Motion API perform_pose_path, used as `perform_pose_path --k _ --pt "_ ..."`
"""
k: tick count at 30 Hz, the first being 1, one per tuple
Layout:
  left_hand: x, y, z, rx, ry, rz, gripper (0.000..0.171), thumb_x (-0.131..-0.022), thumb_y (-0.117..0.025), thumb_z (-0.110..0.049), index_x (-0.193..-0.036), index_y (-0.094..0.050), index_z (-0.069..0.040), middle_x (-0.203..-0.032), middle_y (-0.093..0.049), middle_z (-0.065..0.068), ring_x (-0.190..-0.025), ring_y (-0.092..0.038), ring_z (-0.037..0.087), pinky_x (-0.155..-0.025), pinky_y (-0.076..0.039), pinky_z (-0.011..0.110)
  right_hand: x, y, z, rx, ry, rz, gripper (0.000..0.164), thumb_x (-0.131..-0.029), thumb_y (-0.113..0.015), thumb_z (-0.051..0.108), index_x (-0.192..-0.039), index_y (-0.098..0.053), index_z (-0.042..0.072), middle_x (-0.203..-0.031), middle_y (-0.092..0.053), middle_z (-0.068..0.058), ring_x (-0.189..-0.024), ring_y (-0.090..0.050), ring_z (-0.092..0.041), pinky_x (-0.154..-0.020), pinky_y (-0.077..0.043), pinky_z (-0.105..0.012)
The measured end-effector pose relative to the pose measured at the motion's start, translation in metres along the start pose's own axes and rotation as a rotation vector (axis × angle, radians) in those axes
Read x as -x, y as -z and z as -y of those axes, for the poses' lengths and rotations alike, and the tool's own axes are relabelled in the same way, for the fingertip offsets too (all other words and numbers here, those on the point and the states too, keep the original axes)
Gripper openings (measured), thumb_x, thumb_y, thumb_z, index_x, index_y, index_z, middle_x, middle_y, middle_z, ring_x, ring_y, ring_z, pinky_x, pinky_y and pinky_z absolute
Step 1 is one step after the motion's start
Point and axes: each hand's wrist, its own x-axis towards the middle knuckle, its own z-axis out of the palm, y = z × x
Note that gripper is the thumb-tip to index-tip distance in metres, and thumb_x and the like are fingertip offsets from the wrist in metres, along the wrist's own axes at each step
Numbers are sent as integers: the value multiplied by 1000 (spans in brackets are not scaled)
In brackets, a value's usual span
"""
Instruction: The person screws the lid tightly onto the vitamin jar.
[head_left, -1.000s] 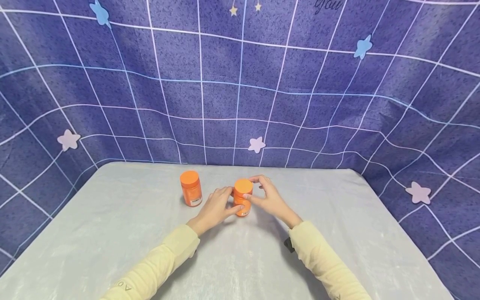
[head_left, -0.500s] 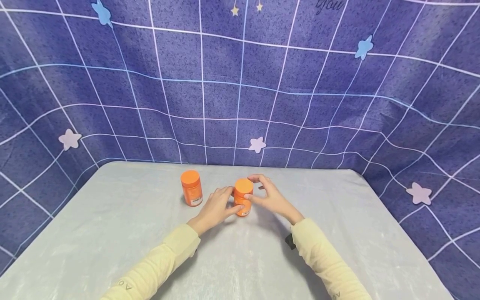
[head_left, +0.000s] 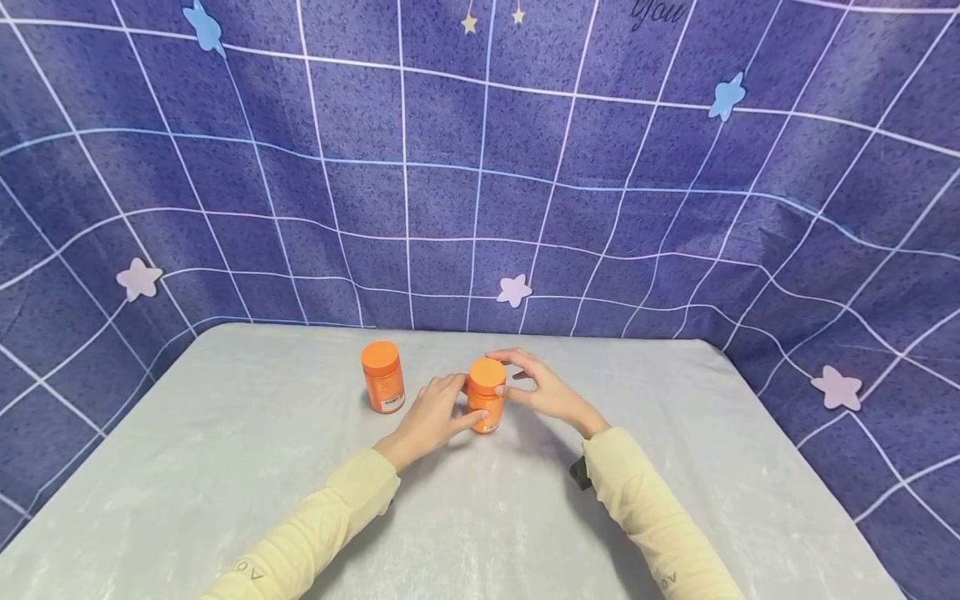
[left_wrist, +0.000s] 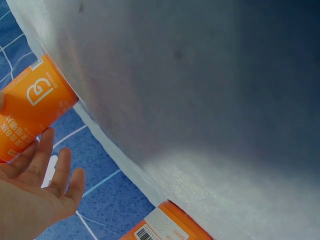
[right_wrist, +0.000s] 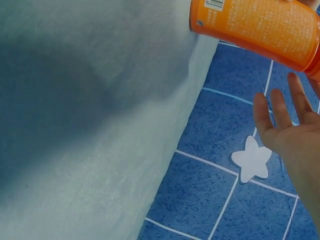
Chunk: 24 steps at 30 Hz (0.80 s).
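An orange plastic bottle (head_left: pixel 484 406) stands upright on the table, its label covered in small print in the right wrist view. My left hand (head_left: pixel 429 415) grips its body from the left, thumb across the near side and the other fingers largely hidden behind. At the top, my right hand (head_left: pixel 546 393) pinches the orange screw cap (head_left: pixel 487 372), thumb at the near right of its edge and index finger at the far side. The remaining right fingers (right_wrist: pixel 281 107) are held away from the bottle. The cap sits on the bottle.
A second, similar orange bottle (head_left: pixel 384 385), capped, stands upright to the left of my left hand. A pale grey cloth covers the table (head_left: pixel 480 517). Behind the table's far edge hangs a blue grid-patterned curtain (head_left: pixel 442 200) with stars.
My right hand's fingers have travelled round the cap: the thumb moved right along the near side, the index finger left along the far side. The left hand and both bottles stay in place.
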Motion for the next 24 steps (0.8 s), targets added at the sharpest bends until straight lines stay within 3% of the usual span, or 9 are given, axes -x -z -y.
perform_pose_path --k 4,10,17,24 --pt "0 0 1 0 -3 -1 55 -80 -66 -44 -120 -53 -9 -110 -61 3 -102 -54 25 -87 -41 43 -2 -3 -17 15 -8 -22 48 -84 -63 9 -129 -48 6 -131 -48 -12 -119 -43 -30 -92 -39 -54" --pt "0 0 1 5 -11 -8 53 -81 -65 -45 -119 -53 -10 -109 -61 3 -101 -54 23 -85 -41 42 -1 -9 -20 35 -48 -121 45 -80 -70 19 -121 -54 12 -123 -55 -3 -116 -47 -21 -93 -40 -50" --pt "1 0 0 -4 -19 -13 53 -80 -65 -45 -117 -53 -9 -108 -61 2 -99 -54 23 -83 -41 41 1 -20 -18 88 -73 -238 46 -76 -74 21 -114 -53 6 -115 -57 -9 -112 -48 -24 -91 -40 -51" --pt "0 0 1 -3 -22 -16 52 -80 -66 -44 -117 -54 -10 -107 -61 2 -97 -54 22 -83 -41 41 1 -23 -19 85 -99 -248 46 -76 -74 21 -113 -52 6 -115 -57 -9 -111 -48 -24 -92 -40 -50"
